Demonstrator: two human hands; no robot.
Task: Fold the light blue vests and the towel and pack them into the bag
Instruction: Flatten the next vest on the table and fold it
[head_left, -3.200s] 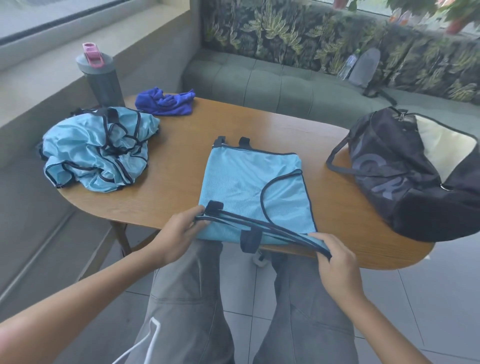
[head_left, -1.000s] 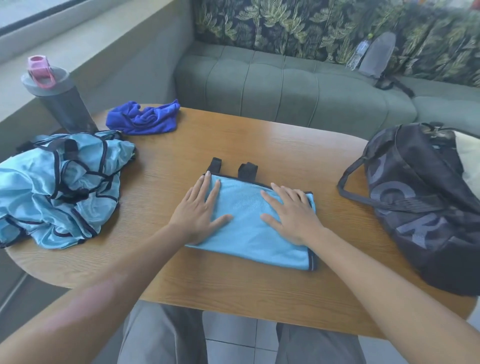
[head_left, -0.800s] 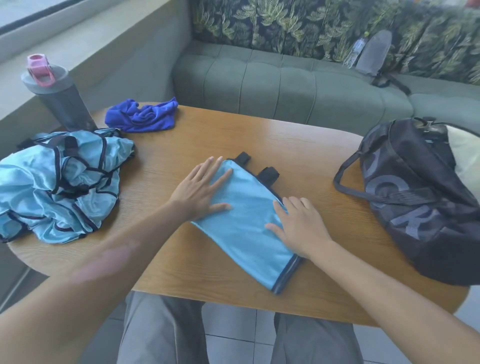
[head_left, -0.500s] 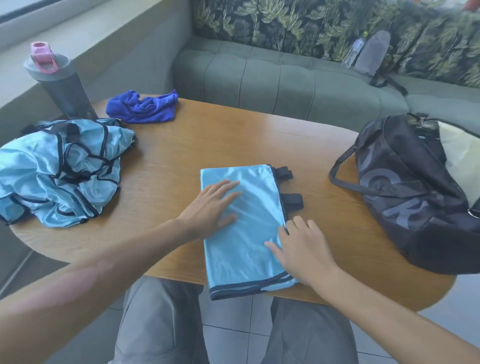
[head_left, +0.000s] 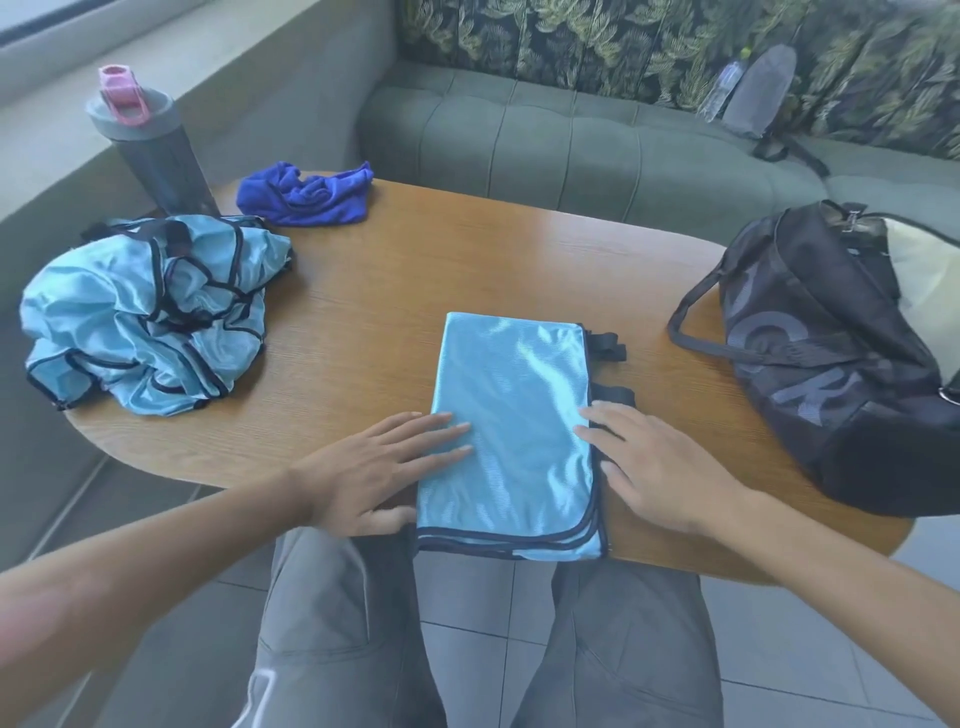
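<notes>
A folded light blue vest with dark trim (head_left: 511, 431) lies at the near edge of the oval wooden table (head_left: 415, 291). The left hand (head_left: 363, 467) and right hand (head_left: 654, 462) rest flat, fingers straight, on its left and right edges. A crumpled heap of light blue vests (head_left: 145, 312) lies far left, a bunched royal-blue towel (head_left: 306, 195) beyond it, and the open black duffel bag (head_left: 831, 353) sits right.

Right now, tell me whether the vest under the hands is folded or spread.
Folded. The vest lies as a neat rectangle with stacked dark hems at its near edge, the left hand and right hand flat on it.
</notes>
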